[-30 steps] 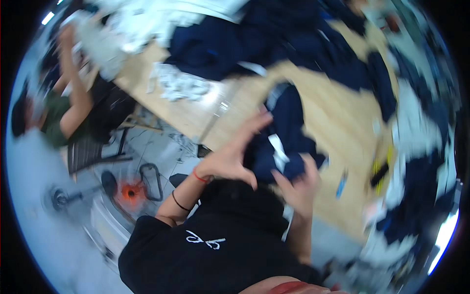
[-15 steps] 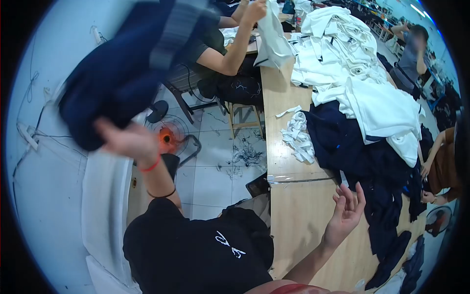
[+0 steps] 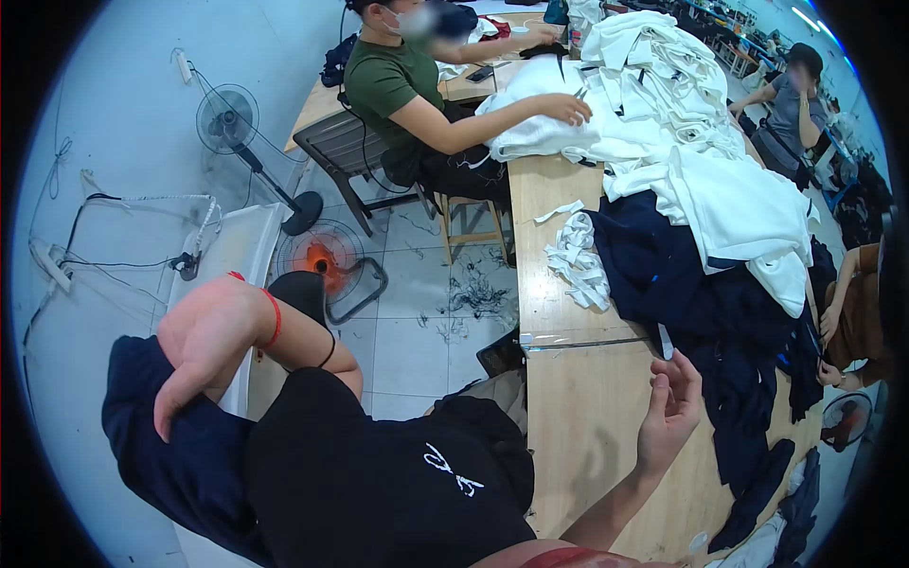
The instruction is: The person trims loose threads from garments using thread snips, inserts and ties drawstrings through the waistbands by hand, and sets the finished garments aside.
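My left hand point(image 3: 210, 327) is at lower left, bent down over a dark navy garment point(image 3: 142, 445). One digit stretches down across the cloth; the other fingers are mostly hidden, and the hand seems closed on the fabric. Over the table's right part, my right hand point(image 3: 672, 412) is raised with its fingers loosely curled. A thin, pale, pointed tool point(image 3: 666, 341) sticks out at its fingertips, its lower part hidden. Just beyond lies a heap of navy garments point(image 3: 720, 322).
White garments point(image 3: 663, 104) are piled on the wooden table point(image 3: 559, 407), beside white strips point(image 3: 576, 260). A co-worker in green point(image 3: 398, 95) sits there, holding small snips over white cloth. Fans point(image 3: 322, 265) and a white-edged surface point(image 3: 237, 246) stand to the left.
My left hand has swung the navy garment down from upper left to lower left, uncovering the standing fan and the co-worker. The co-worker's white cloth now lies on the table.
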{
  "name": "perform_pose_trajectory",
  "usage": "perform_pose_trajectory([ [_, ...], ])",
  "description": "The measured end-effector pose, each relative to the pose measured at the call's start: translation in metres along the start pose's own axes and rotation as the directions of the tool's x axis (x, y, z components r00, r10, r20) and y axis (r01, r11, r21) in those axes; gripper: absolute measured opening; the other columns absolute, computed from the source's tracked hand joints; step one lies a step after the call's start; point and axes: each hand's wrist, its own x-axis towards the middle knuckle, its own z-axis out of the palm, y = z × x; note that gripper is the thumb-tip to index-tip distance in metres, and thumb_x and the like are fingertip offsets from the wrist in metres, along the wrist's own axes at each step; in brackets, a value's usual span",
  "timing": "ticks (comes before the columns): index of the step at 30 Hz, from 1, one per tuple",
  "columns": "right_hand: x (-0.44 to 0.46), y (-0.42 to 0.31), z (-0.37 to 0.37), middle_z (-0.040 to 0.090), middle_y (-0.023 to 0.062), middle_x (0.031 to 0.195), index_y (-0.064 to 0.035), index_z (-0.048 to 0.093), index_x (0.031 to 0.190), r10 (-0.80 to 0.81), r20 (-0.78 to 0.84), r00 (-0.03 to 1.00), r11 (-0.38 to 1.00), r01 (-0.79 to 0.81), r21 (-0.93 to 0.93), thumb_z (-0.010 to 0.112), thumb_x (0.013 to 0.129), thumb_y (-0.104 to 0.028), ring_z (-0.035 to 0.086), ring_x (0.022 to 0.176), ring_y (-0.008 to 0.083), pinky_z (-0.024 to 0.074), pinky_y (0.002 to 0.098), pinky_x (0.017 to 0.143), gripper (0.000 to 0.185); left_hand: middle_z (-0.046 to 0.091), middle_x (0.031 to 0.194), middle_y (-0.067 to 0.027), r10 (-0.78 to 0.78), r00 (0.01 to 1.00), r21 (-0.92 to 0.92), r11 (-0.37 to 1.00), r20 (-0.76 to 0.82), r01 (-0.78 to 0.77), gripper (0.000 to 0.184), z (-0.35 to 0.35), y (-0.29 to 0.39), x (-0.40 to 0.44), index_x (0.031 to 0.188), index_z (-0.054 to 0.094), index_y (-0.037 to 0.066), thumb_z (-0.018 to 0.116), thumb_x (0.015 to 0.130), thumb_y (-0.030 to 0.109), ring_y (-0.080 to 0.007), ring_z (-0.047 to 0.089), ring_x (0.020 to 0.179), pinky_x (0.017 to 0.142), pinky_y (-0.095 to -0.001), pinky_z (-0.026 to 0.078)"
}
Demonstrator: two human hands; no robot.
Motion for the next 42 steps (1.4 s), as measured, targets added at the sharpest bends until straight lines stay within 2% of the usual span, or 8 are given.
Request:
perform_pose_trajectory([
  [10, -0.048, 0.059, -0.029, 0.076, 0.0084, 0.109, 0.0005, 0.065, 0.138, 0.241, -0.059, 0.969, 0.971, -0.239, 0.029, 0.064, 0.111, -0.01, 0.07, 0.1, 0.0143, 0.0546, 0.0278, 0.09, 0.029, 0.038, 0.175, -0.0134, -0.284, 0.925, 0.067, 0.948, -0.251, 0.31, 0.075, 0.033, -0.088, -0.086, 0.167, 0.033, -0.009, 0.056, 0.116, 0.041, -0.0179, 0.04, 0.154, 0.132, -0.0347, 0.023],
  [13, -0.077, 0.081, -0.044, 0.076, 0.0083, 0.107, 0.0012, 0.066, 0.136, 0.338, -0.072, 0.938, 0.941, -0.337, 0.022, 0.064, 0.111, -0.008, 0.07, 0.1, 0.0145, 0.0551, 0.0277, 0.088, 0.027, 0.06, 0.148, -0.0145, -0.55, 0.83, 0.259, 0.817, 0.088, 0.514, 0.056, 0.045, -0.176, -0.204, 0.159, 0.044, -0.011, 0.052, 0.118, 0.025, -0.0168, 0.054, 0.136, 0.121, -0.0344, 0.039],
  [19, -0.108, 0.089, -0.046, 0.076, 0.0084, 0.106, 0.002, 0.067, 0.135, 0.452, -0.07, 0.889, 0.892, -0.449, 0.053, 0.063, 0.111, -0.008, 0.071, 0.099, 0.0151, 0.0564, 0.029, 0.089, 0.026, 0.071, 0.122, -0.0103, -0.825, -0.009, 0.654, 0.441, 0.565, 0.615, 0.048, 0.094, -0.24, -0.391, 0.14, 0.064, -0.008, 0.071, 0.108, 0.027, -0.0156, 0.063, 0.112, 0.099, -0.0346, 0.047],
  [26, -0.104, 0.082, -0.037, 0.077, 0.0104, 0.11, 0.0024, 0.068, 0.133, 0.464, -0.052, 0.884, 0.885, -0.459, 0.083, 0.065, 0.111, -0.011, 0.073, 0.101, 0.0174, 0.0587, 0.0316, 0.092, 0.026, 0.065, 0.097, -0.0033, -0.471, -0.406, 0.381, -0.153, 0.783, 0.912, 0.028, 0.097, 0.007, -0.253, 0.129, 0.074, -0.006, 0.068, 0.109, 0.013, -0.0124, 0.057, 0.086, 0.083, -0.0328, 0.047],
  [29, -0.097, 0.083, -0.03, 0.077, 0.0111, 0.109, 0.0038, 0.068, 0.132, 0.455, -0.058, 0.889, 0.889, -0.449, 0.085, 0.066, 0.11, -0.009, 0.074, 0.101, 0.0179, 0.0587, 0.0317, 0.093, 0.025, 0.053, 0.09, -0.0038, -0.081, -0.241, 0.172, -0.489, 0.967, 0.855, 0.016, 0.055, 0.106, -0.151, 0.092, 0.063, 0.003, 0.063, 0.108, 0.007, -0.0187, 0.046, 0.085, 0.09, -0.0382, 0.041],
  [34, -0.098, 0.061, -0.002, 0.079, 0.0127, 0.11, 0.0062, 0.07, 0.127, 0.391, -0.18, 0.902, 0.916, -0.401, -0.018, 0.067, 0.108, -0.005, 0.075, 0.103, 0.0168, 0.0583, 0.031, 0.093, 0.022, 0.08, 0.098, 0.0014, 0.093, 0.012, 0.089, -0.975, 0.996, 0.205, 0.006, 0.035, 0.24, -0.06, 0.087, 0.086, 0.018, 0.088, 0.092, 0.015, -0.0146, 0.064, 0.091, 0.081, -0.0355, 0.038],
  [37, -0.138, 0.059, -0.007, 0.08, 0.0141, 0.105, 0.0058, 0.073, 0.122, 0.325, -0.391, 0.861, 0.923, -0.378, -0.066, 0.072, 0.105, -0.007, 0.076, 0.1, 0.0182, 0.0594, 0.033, 0.09, 0.022, 0.076, 0.139, -0.0105, -0.073, 0.135, -0.063, -0.995, 0.988, -0.083, 0.02, 0.012, 0.306, -0.06, 0.113, 0.085, 0.023, 0.066, 0.11, 0.028, -0.0306, 0.066, 0.13, 0.128, -0.0517, 0.033],
  [42, -0.268, 0.106, -0.07, 0.076, 0.0218, 0.124, 0.0038, 0.071, 0.13, 0.3, -0.849, 0.435, 0.739, -0.668, -0.081, 0.074, 0.103, -0.012, 0.073, 0.116, 0.0304, 0.0564, 0.041, 0.102, 0.031, 0.079, 0.098, -0.0031, 0.222, -0.117, 0.183, -0.943, 0.968, -0.277, 0.003, 0.023, 0.328, -0.018, 0.091, 0.086, 0.012, 0.085, 0.094, 0.011, -0.0189, 0.061, 0.086, 0.078, -0.0372, 0.037],
])
